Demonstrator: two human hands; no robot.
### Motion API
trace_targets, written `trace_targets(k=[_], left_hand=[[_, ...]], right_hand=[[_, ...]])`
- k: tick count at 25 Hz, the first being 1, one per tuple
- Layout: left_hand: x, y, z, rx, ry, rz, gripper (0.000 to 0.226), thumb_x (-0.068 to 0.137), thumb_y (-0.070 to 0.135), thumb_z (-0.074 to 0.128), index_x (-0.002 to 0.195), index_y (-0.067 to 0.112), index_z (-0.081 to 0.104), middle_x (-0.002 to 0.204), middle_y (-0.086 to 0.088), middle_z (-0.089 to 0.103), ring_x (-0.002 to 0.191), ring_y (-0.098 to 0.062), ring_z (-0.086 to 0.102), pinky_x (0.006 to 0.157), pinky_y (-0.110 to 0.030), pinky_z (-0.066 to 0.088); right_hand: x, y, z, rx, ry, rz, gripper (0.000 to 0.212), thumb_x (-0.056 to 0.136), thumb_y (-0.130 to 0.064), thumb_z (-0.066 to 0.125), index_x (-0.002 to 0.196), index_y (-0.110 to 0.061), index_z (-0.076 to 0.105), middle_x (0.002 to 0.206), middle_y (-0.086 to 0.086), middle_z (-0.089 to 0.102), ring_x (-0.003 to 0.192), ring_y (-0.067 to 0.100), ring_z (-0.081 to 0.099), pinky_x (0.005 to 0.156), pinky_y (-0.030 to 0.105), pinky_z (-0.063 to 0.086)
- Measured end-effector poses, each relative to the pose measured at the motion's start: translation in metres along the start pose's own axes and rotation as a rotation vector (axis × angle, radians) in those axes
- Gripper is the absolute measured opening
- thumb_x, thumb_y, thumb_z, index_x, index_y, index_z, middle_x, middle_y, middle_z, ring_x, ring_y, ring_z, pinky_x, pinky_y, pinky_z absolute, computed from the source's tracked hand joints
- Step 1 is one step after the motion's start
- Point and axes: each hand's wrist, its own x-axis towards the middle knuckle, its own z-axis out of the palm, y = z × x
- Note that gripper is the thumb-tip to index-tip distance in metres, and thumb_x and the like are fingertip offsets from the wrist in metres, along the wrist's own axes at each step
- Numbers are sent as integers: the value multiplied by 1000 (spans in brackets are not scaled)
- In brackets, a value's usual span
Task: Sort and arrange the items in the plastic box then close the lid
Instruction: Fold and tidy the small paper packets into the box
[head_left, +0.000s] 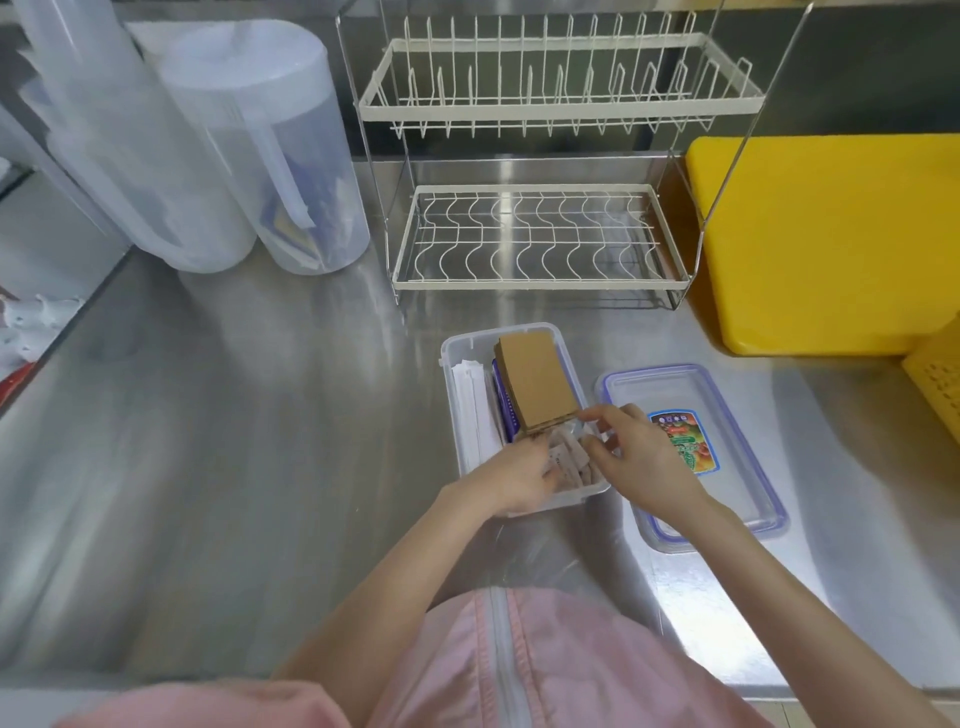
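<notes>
Steel counter (260, 467) stretches across the whole scene, shiny and streaked with reflections. Toward the near middle of it sits the clear plastic box (451, 374), open on top. Inside, white paper-wrapped sticks (470, 410) lie along its left wall, a purple pack (503, 408) stands beside them, and a stack of brown cardboard sleeves (535, 382) leans over the middle. Small pale sachets (569, 460) fill the near end.

Both hands are down in that near end. The left hand (519, 478) has its fingers curled in among the sachets, gripping some. The right hand (636, 457) reaches in from the other side, its fingertips (592, 414) touching the lower edge of the cardboard stack and its thumb near the sachets; whether it actually pinches anything I cannot tell.

Just to the right of the box lies the lid (737, 467), flat on the counter, with a blue seal and a colourful sticker.

Behind stand a white wire dish rack (540, 283), two frosted plastic pitchers (270, 156) at the left, and a yellow board (831, 244) at the right.
</notes>
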Motion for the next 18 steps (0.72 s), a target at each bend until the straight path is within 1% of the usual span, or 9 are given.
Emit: trace_targets(k=[3,5,6,8,10,12,14,16,18], left_hand=[[13,0,2,115,-81,-49,47,91,10,40,137,5,30,140,-19,41,125,-31,41,104,-38,36],[20,1,2,183,-104,-64,47,90,9,40,136,3,30,140,-19,39,127,-32,38,105,-37,35],[22,3,2,190,-106,-63,44,90,8,41,133,1,33,137,-20,42,124,-32,41,100,-35,37],[26,5,1,172,-105,-59,36,88,6,44,124,0,42,125,-21,51,110,-31,50,87,-34,41],[29,7,2,144,-101,-55,31,87,6,47,118,2,48,116,-20,56,98,-27,54,84,-35,45],[29,8,2,114,-92,-47,29,87,7,50,115,4,50,110,-17,58,98,-26,55,84,-35,47],[28,9,1,74,-82,-22,26,86,12,53,112,6,53,104,-14,59,100,-27,56,82,-33,45],[25,9,-1,35,-73,-4,32,84,14,56,116,9,51,111,-13,60,104,-26,56,83,-30,43],[23,7,-1,-2,-63,-11,43,83,14,58,124,10,45,119,-11,58,109,-25,54,83,-27,42]], right_hand=[[1,4,-1,47,-9,-6,29,91,-17,46,119,-17,56,107,9,53,76,16,54,73,22,41],[3,8,-4,99,-33,4,29,92,-15,43,117,-19,57,102,6,53,75,12,52,68,13,37],[4,10,-5,132,-45,6,30,92,-14,42,117,-19,58,98,5,52,73,10,52,62,8,36],[5,14,-7,178,-67,-1,31,92,-12,41,117,-20,59,95,1,51,71,3,51,61,2,39],[4,16,-7,212,-71,1,31,92,-12,42,118,-20,58,98,0,51,73,0,51,64,6,41],[3,17,-4,237,-56,8,31,92,-12,42,117,-19,58,98,0,52,73,1,51,68,17,43],[3,17,-3,249,-49,14,30,92,-12,42,115,-20,58,99,0,52,73,2,51,70,20,44],[3,16,-3,250,-56,15,31,92,-11,42,115,-21,58,100,1,52,73,2,51,72,23,44],[3,16,-3,239,-64,16,33,91,-10,41,117,-22,57,101,0,51,74,2,51,73,23,44]])
